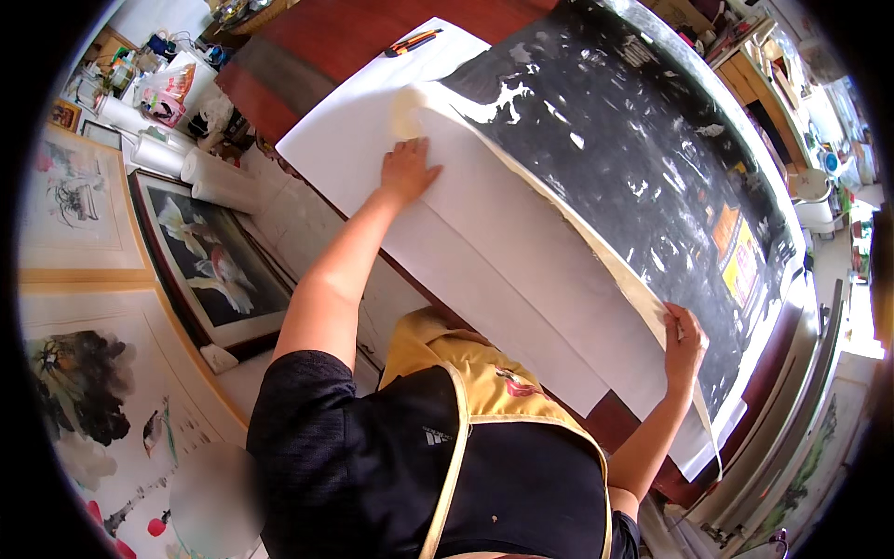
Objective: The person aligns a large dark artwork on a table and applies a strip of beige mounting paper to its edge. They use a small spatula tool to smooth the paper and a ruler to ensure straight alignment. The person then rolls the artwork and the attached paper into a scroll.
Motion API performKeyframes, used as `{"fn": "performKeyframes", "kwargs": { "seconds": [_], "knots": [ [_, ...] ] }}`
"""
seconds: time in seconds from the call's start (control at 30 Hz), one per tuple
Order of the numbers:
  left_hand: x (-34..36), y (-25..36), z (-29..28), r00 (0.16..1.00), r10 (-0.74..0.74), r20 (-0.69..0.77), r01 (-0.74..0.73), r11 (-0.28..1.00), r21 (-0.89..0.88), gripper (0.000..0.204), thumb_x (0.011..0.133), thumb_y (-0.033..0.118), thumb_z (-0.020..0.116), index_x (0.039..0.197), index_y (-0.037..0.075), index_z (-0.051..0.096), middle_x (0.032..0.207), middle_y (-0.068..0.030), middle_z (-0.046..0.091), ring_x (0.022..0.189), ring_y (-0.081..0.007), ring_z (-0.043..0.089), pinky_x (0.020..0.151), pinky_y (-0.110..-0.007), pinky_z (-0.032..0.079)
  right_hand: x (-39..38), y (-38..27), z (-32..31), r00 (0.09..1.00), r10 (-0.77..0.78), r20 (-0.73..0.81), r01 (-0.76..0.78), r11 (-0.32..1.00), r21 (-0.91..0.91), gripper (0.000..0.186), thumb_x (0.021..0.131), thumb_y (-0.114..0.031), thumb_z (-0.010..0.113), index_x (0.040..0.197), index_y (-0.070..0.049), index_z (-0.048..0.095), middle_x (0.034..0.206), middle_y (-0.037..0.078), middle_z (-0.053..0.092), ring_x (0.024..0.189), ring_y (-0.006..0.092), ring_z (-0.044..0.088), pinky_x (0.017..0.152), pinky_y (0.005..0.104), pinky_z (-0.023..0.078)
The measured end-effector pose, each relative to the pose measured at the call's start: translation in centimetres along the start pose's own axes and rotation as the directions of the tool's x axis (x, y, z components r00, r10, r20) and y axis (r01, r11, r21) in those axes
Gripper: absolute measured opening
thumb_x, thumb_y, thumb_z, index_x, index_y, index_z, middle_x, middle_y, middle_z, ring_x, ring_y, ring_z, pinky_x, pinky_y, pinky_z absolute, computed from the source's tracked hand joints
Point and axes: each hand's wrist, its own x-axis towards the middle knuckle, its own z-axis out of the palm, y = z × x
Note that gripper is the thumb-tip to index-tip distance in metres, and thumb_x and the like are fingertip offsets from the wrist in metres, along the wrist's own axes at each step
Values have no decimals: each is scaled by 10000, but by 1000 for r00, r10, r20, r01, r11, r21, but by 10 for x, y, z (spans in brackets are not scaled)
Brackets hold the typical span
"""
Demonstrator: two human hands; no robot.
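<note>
My left hand (408,174) lies with fingers spread on a large white sheet (484,233) covering the table. Just beyond its fingertips is a pale cream patch (406,112), rather blurred. A big black sheet (596,121), scuffed with white torn marks, spreads over the far side. Along its near side runs a cream-coloured edge (605,250), which looks slightly lifted. At the right, my right hand (684,340) is closed in a pinch on this edge. How many layers are between the fingers, I cannot tell.
Several pencils or pens (413,42) lie on the white sheet's far left corner. The red tabletop (307,56) shows beyond. Framed paintings (219,252) lean at the left, near white paper rolls (219,182). A cluttered wooden shelf (759,93) stands at the far right.
</note>
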Motion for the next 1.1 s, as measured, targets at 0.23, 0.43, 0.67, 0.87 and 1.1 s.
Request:
{"fn": "performKeyframes", "kwargs": {
  "seconds": [0.23,0.43,0.67,0.87,1.1],
  "knots": [
    [51,-13,-56,987,-157,20,157,958,-241,998,917,560,697,1622,27,234,1581,-230,398,1440,-396,409,1135,-504,419,63,53,-5,991,124,-40,-126,991,-48,232,956,-189,681,1143,-59,725,955,152,741,847,271,720,808,368,537],
    [96,33,-68,956,-108,-274,-57,846,-530,1096,880,460,785,1621,-29,143,1556,-291,363,1431,-438,395,1176,-479,383,113,123,18,986,162,-49,-161,986,32,284,913,-216,704,1158,-73,724,954,160,740,865,279,714,799,376,533],
    [137,64,-58,894,74,-442,-254,896,-365,993,847,316,817,1584,-25,246,1533,-252,423,1435,-396,380,1176,-472,362,129,126,31,964,263,49,-263,965,-9,314,879,-250,710,1141,-80,739,951,161,747,859,281,717,792,368,536],
    [167,84,-50,877,159,-453,-308,910,-277,978,839,254,818,1585,-20,249,1575,-222,409,1458,-391,353,1211,-477,319,138,143,50,958,276,78,-280,959,44,311,883,-227,710,1155,-80,745,988,159,759,893,280,731,805,370,540],
    [182,98,-44,839,122,-530,-312,906,-286,944,846,220,809,1591,30,263,1537,-337,356,1443,-444,346,1199,-525,305,142,146,57,953,294,74,-298,954,45,310,899,-198,723,1182,-73,738,1039,141,774,972,245,747,860,346,550]
  ]
}}
